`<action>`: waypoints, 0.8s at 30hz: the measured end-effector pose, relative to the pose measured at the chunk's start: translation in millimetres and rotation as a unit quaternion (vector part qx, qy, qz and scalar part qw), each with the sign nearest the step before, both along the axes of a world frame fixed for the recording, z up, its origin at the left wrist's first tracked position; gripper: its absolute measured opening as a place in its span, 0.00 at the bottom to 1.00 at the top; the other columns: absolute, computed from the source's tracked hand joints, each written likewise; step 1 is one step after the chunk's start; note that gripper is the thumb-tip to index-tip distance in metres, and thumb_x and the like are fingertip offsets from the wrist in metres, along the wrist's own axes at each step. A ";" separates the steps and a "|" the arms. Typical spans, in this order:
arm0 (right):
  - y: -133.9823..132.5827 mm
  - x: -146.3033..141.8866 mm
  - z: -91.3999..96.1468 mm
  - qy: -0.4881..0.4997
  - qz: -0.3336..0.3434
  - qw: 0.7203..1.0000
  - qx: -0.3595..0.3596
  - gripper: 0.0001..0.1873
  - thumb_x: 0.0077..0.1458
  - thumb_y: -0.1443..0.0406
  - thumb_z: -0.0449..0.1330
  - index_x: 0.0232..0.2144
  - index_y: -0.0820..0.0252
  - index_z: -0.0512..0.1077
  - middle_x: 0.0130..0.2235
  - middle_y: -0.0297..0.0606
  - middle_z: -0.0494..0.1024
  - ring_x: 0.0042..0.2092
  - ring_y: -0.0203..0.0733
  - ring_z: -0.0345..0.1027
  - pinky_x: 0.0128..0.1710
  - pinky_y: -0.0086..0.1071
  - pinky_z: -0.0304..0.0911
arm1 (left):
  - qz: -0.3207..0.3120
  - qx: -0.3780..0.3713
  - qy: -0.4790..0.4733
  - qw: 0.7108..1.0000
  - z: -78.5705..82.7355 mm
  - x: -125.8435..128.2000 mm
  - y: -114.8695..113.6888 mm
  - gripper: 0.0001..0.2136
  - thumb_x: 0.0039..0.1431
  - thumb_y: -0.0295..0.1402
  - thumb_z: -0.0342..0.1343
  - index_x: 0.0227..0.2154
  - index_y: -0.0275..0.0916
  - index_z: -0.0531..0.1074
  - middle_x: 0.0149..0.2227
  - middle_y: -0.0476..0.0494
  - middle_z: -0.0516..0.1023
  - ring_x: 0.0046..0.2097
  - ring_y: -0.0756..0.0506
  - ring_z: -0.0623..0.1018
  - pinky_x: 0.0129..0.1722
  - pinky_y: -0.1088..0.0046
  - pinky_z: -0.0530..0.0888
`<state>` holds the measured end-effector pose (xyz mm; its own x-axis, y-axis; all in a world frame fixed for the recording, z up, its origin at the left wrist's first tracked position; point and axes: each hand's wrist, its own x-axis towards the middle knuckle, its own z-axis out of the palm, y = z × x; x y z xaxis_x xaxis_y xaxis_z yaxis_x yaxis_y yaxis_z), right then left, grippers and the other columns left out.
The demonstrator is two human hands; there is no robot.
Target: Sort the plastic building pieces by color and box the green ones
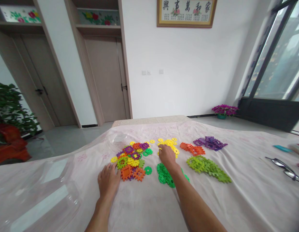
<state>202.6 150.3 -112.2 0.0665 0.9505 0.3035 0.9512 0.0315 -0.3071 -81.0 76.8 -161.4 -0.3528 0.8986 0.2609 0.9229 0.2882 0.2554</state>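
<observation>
My left hand (109,178) rests open on the cloth, fingertips touching the left edge of a mixed heap of plastic interlocking pieces (133,163) in orange, purple, yellow and green. Over the yellow disc pieces (169,142) is my right hand (167,155), its fingers curled together. Whatever they hold is hidden behind the fingers. Below that wrist lies a group of green disc pieces (165,175), partly covered by my forearm. To the right are sorted groups of orange square pieces (192,149), purple pieces (210,143) and light green pieces (207,167).
Clear plastic containers (48,196) lie on the left of the cloth-covered table (144,209). Another clear container (119,139) stands behind the mixed heap. Eyeglasses (285,169) and a blue object (282,148) are at the right.
</observation>
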 end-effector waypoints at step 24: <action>27.8 -37.4 6.1 -0.062 0.141 0.983 -0.096 0.21 0.58 0.75 0.49 0.51 0.63 0.71 0.46 0.49 0.79 0.48 0.45 0.74 0.45 0.32 0.64 | -0.010 0.011 -0.012 1.000 -1.3 -1.9 0.2 0.20 0.62 0.38 0.47 0.56 0.43 0.70 0.60 0.39 0.69 0.63 0.41 0.66 0.61 0.63 0.59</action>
